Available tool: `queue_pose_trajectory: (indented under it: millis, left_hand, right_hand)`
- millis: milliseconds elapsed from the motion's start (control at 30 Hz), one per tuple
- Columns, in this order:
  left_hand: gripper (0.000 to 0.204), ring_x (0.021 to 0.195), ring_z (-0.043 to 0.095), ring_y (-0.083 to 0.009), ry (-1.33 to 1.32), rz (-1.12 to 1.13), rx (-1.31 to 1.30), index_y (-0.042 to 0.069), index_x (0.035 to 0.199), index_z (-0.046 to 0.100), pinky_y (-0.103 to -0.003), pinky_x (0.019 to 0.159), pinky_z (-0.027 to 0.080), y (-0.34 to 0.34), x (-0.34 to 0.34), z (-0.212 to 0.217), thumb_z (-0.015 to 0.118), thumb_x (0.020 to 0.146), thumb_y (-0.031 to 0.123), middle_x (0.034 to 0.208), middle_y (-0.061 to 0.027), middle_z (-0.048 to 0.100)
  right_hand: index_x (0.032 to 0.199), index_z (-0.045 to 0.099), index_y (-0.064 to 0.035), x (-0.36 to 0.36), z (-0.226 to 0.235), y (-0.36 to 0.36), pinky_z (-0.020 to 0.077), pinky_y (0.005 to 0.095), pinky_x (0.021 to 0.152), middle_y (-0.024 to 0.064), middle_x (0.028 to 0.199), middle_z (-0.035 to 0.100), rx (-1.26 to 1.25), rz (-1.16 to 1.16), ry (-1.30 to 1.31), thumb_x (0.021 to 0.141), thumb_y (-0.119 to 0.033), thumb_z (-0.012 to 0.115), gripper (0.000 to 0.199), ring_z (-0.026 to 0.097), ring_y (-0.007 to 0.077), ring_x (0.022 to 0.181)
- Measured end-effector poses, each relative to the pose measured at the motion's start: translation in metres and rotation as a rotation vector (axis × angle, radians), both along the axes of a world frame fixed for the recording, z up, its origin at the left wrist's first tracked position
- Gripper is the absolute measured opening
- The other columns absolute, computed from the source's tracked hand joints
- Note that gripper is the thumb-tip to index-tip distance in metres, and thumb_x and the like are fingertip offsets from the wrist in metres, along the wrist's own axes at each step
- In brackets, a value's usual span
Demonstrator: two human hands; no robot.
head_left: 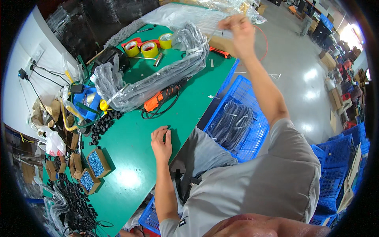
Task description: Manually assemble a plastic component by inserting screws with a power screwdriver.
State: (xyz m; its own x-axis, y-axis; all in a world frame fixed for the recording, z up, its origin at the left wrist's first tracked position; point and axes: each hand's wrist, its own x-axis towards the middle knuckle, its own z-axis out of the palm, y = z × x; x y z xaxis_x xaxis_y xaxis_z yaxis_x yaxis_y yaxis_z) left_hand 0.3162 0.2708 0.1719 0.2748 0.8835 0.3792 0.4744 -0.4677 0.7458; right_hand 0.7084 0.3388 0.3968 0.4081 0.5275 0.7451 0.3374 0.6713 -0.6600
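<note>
R hand (239,29) is up high over the far end of the green table (134,158), fingers pinched on one thin rod (215,31), drawn out from the clear plastic-wrapped rod bundle (154,75) that curls across the tabletop. L hand (161,143) lies near the table's near edge, fingers loosely curled; thumb and forefinger meet at a tiny dark piece (169,127) at the fingertips, but too small for me to say if it's gripped or just touched.

Around: three yellow tape rolls (149,48) beyond the bundle, orange power tool (161,99) w/ black cord just beside the bundle's near side, a heap of small black parts (103,122) to the L, open cardboard boxes of blue-ish screws (96,162) near the L edge. Blue crate (241,122) on the floor beside the table holds dark bundled rods.

My read on doing this well: keep the R pinch close to the rod's end, pull straight along the rod's length so it slides out w/o dragging neighbours or snagging the wrap. Keep the L hand where it is, pinning the dark piece so it doesn't roll off the edge. Risk: thin rod flexes and whips if yanked sideways.
</note>
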Motion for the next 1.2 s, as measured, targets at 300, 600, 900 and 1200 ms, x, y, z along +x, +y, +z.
queue_pose_trajectory:
  millis: [300,600,900,1200]
  left_hand:
    - [0.016,0.108,0.060,-0.0341,0.020,0.008,-0.002,0.002,0.106,0.069,-0.043,0.092,0.049,-0.002,0.001,0.005,0.068,0.093,0.010,0.118,-0.0154,0.066]
    - [0.047,0.124,0.051,-0.0349,-0.178,0.545,0.484,0.008,0.135,0.056,-0.040,0.096,0.048,0.109,-0.033,0.088,0.072,0.090,0.012,0.142,-0.0163,0.048]
    - [0.012,0.087,0.062,-0.0376,0.197,0.393,0.544,0.005,0.092,0.063,-0.047,0.074,0.049,0.125,-0.050,0.079,0.071,0.089,0.013,0.089,-0.0154,0.066]
    - [0.021,0.081,0.055,-0.0248,0.256,-0.199,0.180,0.005,0.089,0.075,-0.036,0.069,0.046,-0.047,0.019,0.058,0.081,0.071,-0.003,0.087,-0.0066,0.058]
  right_hand:
    - [0.103,0.055,0.0002,-0.001,0.072,-0.091,0.0566,0.0360,0.080,0.0161,0.099,0.067,0.645,0.134,-0.038,0.106,-0.015,0.053,0.016,0.068,0.0233,0.091]
    - [0.096,0.056,-0.0039,-0.157,-0.034,-0.107,0.0540,0.0384,0.087,0.0169,0.114,0.065,0.032,0.434,-0.796,0.099,-0.008,0.062,0.008,0.066,0.0251,0.100]
    - [0.120,0.053,-0.0028,-0.226,-0.125,-0.136,0.0553,0.0314,0.078,0.0106,0.096,0.073,-0.609,0.755,0.061,0.101,-0.007,0.055,0.019,0.071,0.0163,0.087]
    - [0.116,0.066,-0.0084,-0.167,-0.177,-0.149,0.0540,0.0414,0.073,0.0134,0.100,0.072,-0.668,0.513,-0.670,0.091,-0.011,0.065,0.026,0.070,0.0310,0.087]
